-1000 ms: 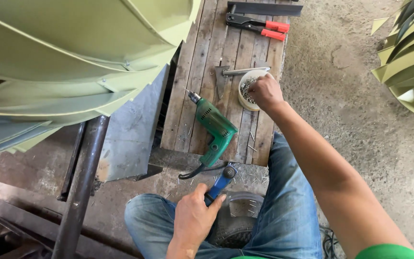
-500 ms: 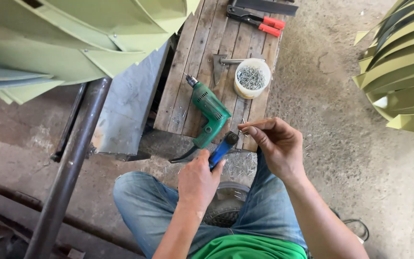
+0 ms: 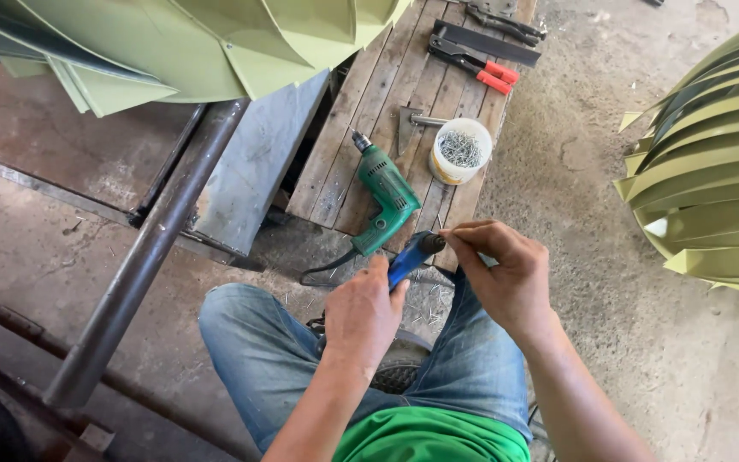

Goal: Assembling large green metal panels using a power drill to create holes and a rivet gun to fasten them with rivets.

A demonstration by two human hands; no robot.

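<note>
My left hand (image 3: 361, 312) grips a blue-handled tool (image 3: 412, 255) over my lap, its dark tip pointing up and right. My right hand (image 3: 498, 269) has its fingertips pinched at that tip, on something too small to make out. A green electric drill (image 3: 384, 195) lies on the wooden pallet (image 3: 361, 128) just beyond my hands. A white tub (image 3: 460, 151) full of small metal fasteners stands to the right of the drill.
Red-handled pliers (image 3: 472, 64) and a dark flat bar lie at the pallet's far end. Pale green sheet-metal vanes (image 3: 173, 43) hang at upper left, another vaned piece (image 3: 712, 188) at right. A steel pipe (image 3: 147, 257) runs diagonally at left. I sit in blue jeans on a concrete floor.
My right hand left the white tub and came back to the tip of the blue tool held by my left hand. The view has shifted closer to my lap.
</note>
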